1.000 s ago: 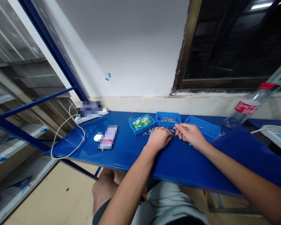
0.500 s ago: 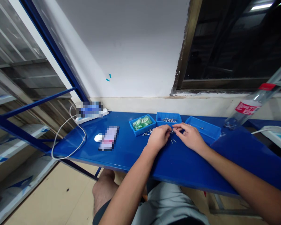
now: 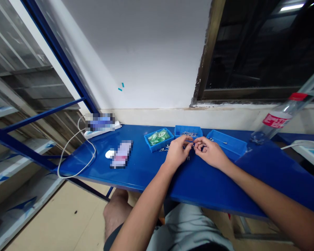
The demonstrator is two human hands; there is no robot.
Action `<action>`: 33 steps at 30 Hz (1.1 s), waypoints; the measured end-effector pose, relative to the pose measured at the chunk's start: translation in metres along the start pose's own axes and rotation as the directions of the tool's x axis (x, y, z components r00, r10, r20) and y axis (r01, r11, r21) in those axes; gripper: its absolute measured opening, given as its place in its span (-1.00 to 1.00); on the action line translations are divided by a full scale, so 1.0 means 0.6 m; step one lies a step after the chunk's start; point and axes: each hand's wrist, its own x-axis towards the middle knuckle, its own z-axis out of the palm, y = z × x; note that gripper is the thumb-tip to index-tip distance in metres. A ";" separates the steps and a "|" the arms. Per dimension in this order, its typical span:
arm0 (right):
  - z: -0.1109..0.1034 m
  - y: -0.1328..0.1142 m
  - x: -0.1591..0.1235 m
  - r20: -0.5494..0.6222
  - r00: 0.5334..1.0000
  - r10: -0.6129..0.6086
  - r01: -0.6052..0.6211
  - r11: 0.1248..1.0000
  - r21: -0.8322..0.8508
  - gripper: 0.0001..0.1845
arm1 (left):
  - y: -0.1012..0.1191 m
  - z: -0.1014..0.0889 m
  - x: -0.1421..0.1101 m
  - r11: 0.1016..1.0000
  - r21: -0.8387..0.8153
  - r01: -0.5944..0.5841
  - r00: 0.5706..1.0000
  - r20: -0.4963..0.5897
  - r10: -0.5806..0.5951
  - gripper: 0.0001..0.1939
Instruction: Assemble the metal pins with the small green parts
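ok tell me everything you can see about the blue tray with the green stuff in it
The small blue tray is a shallow, open rectangular bin of glossy-looking plastic, sitting flat and slightly angled on the blue tabletop. It holds a heap of shiny green pieces, too small to identify. Loose metal pieces lie just beyond its front edge, and a second blue tray stands close on its right. The left hand is nearby, apparently not touching it.

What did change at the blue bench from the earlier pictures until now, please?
The left hand and right hand have lifted and drawn together, their fingertips meeting above the loose metal pins; anything held is too small to tell. The blue plastic trays and plastic bottle stayed put.
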 end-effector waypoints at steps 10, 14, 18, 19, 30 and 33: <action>-0.010 -0.003 -0.002 -0.053 0.999 -0.004 0.005 1.000 0.023 -0.84 | 0.010 -0.002 -0.008 0.988 0.040 0.151 0.984 0.091 -0.154 -0.35; -0.011 -0.004 0.000 -0.070 0.997 -0.045 0.044 0.999 -0.017 -0.82 | 0.000 0.004 -0.006 0.982 -0.093 0.162 0.985 0.068 -0.156 -0.57; -0.007 -0.001 -0.001 -0.032 0.998 -0.052 0.051 0.998 -0.021 -0.78 | -0.008 0.006 -0.003 0.971 -0.163 0.177 0.984 0.051 -0.170 -0.59; -0.006 -0.001 -0.002 -0.020 0.998 -0.051 0.051 0.999 -0.019 -0.77 | -0.009 0.005 -0.003 0.969 -0.167 0.180 0.984 0.045 -0.175 -0.50; -0.006 -0.003 -0.002 -0.037 0.996 -0.078 0.076 0.995 -0.059 -0.78 | -0.009 -0.002 -0.007 0.993 0.040 0.114 0.990 0.080 -0.117 -0.22; -0.007 0.001 -0.002 -0.037 0.998 -0.052 0.048 0.994 -0.098 -0.81 | -0.012 -0.003 -0.007 0.996 0.077 0.051 0.988 0.141 -0.062 -0.27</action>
